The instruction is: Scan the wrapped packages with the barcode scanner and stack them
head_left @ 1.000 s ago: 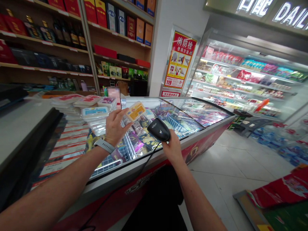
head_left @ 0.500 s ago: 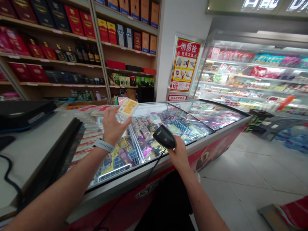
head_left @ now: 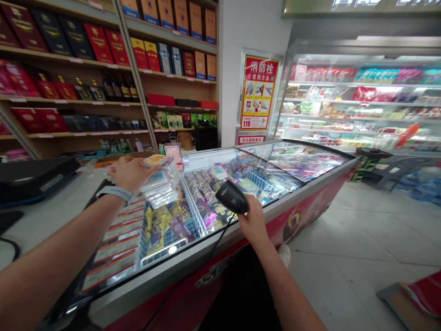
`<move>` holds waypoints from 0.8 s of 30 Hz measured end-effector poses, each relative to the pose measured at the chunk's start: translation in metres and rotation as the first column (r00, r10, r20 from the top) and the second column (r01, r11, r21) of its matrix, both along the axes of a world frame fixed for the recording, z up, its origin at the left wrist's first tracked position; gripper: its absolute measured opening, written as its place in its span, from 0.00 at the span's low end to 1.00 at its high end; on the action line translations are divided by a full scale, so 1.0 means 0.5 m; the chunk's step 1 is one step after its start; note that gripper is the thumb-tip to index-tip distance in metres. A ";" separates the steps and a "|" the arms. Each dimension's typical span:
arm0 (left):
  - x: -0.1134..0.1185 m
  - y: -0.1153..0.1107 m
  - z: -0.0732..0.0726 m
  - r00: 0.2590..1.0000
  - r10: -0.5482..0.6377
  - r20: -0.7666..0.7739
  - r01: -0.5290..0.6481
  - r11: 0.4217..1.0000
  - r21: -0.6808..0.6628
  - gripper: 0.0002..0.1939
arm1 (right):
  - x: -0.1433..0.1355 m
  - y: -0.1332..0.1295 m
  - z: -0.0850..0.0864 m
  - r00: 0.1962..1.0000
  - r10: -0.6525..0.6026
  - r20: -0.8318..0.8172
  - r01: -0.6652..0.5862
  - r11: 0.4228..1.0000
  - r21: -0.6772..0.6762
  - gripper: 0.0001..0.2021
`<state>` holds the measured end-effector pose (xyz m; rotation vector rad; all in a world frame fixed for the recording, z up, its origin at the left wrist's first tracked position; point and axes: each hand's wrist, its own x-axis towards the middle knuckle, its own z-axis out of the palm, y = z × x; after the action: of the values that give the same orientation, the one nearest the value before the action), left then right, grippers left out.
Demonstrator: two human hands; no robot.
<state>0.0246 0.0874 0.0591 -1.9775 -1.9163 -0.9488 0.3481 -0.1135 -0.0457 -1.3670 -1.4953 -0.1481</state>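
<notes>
My left hand (head_left: pixel 128 175), with a grey watch band on its wrist, has its fingers against a small clear plastic pack with a yellow label (head_left: pixel 154 160). The pack lies flat at the top of a pile of clear plastic packs (head_left: pixel 161 189), above the freezer's left end. My right hand (head_left: pixel 254 219) is wrapped round the handle of a black barcode scanner (head_left: pixel 231 196). The scanner's head points left over the glass, and its cable hangs down across the freezer's front edge.
A chest freezer (head_left: pixel 299 207) with a glass top holds bagged goods in wire baskets. On the left is a counter (head_left: pixel 41 216) with a black device (head_left: pixel 37 179). Boxed bottles fill shelves (head_left: pixel 172 82) behind. A lit display fridge (head_left: pixel 365 101) stands at right.
My left hand has moved left and down with the yellow-labelled pack, which has gone from tilted in the air to flat on the pile. My right hand still holds the scanner, nearly unmoved.
</notes>
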 end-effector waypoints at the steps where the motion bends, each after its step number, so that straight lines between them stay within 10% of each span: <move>1: 0.006 -0.004 0.004 1.000 0.019 0.015 -0.019 1.000 -0.005 0.36 | 0.001 -0.001 0.001 1.000 0.000 -0.013 0.000 1.000 0.001 0.18; 7: 0.091 -0.061 0.011 0.994 -0.109 -0.004 0.109 0.992 0.060 0.32 | 0.009 -0.007 0.008 0.988 -0.020 -0.151 0.031 0.997 0.065 0.17; 12: 0.237 -0.039 -0.038 0.968 -0.248 0.046 0.252 0.950 -0.186 0.32 | 0.023 -0.014 0.021 0.929 -0.068 -0.363 0.101 0.992 0.072 0.18; 18: 0.412 0.056 -0.103 0.977 -0.135 0.168 0.199 0.862 -0.466 0.45 | 0.044 -0.025 0.034 0.857 -0.097 -0.507 0.162 0.983 0.085 0.18; 24: 0.537 0.103 -0.137 0.980 0.032 0.198 0.074 0.859 -0.506 0.34 | 0.064 -0.031 0.037 0.811 -0.109 -0.575 0.209 0.972 0.110 0.17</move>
<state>0.2929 0.1387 -0.0093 -2.2502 -2.4735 -0.7114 0.3801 -0.1287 -0.0274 -1.2530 -0.8457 0.0299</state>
